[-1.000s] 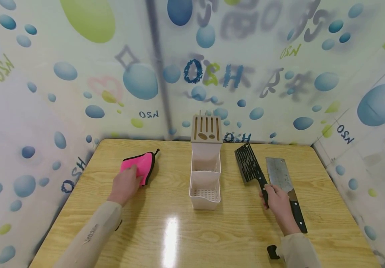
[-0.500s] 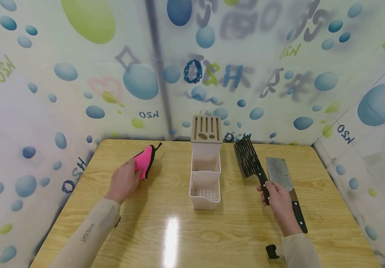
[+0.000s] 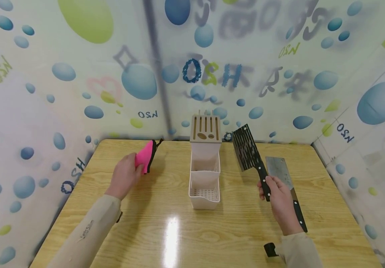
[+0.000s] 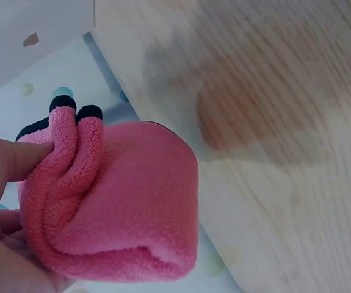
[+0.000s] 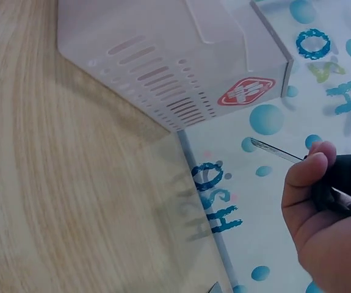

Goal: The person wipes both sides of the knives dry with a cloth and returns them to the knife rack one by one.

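A folded pink cloth [image 3: 144,155] with black edging and a small loop is gripped by my left hand [image 3: 124,175], raised over the table's left side. In the left wrist view the thumb pinches folds of the fluffy cloth [image 4: 138,195]. My right hand [image 3: 282,201] holds a cleaver [image 3: 246,149] by its black riveted handle, the black-and-silver patterned blade pointing up and away. Seen from the right wrist, that blade is nearly edge-on beyond the fingers [image 5: 306,180]. A second cleaver [image 3: 279,172], with a plain steel blade, lies on the table beside and partly behind my right hand.
A white knife holder [image 3: 204,205] with a slotted brown top and two open front compartments stands mid-table between the hands. The wooden table [image 3: 199,242] meets a patterned wall [image 3: 262,48] at the back, with more patterned wall left and right.
My left hand has lifted the pink cloth off the table, and the cloth has folded in the grip. My right hand has raised the patterned cleaver, its blade moving up and slightly left.
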Demonstrator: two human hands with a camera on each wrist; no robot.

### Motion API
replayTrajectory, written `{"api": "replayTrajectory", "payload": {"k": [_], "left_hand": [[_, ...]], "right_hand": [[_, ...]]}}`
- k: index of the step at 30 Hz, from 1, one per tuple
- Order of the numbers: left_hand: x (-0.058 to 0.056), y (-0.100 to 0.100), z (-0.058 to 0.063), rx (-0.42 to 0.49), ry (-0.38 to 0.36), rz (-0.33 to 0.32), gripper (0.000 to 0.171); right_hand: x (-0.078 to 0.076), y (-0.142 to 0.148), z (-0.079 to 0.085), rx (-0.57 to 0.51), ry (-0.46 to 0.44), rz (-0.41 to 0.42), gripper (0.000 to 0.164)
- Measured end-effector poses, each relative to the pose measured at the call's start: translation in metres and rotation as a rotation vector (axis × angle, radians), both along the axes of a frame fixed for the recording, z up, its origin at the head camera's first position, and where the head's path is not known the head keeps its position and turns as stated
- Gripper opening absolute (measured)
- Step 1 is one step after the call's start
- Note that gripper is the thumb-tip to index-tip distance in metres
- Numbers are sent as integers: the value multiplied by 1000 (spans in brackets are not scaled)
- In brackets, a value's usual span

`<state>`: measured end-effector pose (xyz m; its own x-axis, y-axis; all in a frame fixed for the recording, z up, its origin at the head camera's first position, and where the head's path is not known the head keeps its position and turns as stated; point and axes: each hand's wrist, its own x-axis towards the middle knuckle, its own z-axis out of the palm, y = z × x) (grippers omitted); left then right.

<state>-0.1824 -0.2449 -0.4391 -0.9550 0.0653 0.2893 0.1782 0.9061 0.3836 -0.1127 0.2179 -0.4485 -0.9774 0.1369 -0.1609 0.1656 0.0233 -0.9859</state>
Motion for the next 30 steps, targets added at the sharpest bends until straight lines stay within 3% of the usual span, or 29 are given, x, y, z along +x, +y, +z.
{"api": "replayTrajectory", "payload": {"k": [14,30], "left_hand": [[-8,8,15,47,-7,18,48],[-19,26,29,110,138,-31,35]], "right_hand": [[-2,-9,20,-105,72,-7,40],[-6,-20,30,-201,162,60,45]]}}
